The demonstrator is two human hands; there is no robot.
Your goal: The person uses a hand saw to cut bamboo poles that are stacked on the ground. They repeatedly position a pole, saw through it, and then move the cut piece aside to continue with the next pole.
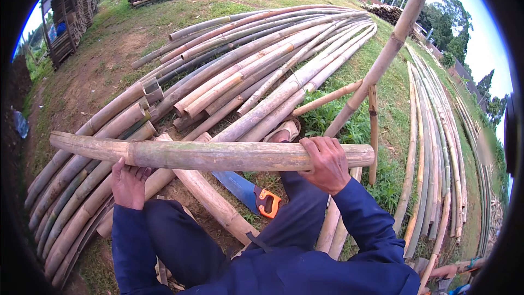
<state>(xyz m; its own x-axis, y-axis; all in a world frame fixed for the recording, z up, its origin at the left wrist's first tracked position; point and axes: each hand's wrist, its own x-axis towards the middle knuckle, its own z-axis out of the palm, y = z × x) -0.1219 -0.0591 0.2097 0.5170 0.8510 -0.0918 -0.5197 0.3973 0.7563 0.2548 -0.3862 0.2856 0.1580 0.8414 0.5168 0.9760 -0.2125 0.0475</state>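
I hold a short, thick bamboo section [218, 154] level across my front, just above my knees. My left hand [129, 182] cups it from below near its left part. My right hand [327, 162] grips over the top near its right end. Both forearms are in dark blue sleeves. On the ground under the section lies a hand saw [248, 192] with a blue blade and an orange and black handle. Another bamboo piece [215, 203] lies slanted beside the saw.
A broad pile of long bamboo poles [256, 60] stretches ahead and to the left. A thin pole frame [385, 60] leans up on the right. More slim poles [436, 147] lie in the grass at right. Stacked bamboo [71, 16] stands at far left.
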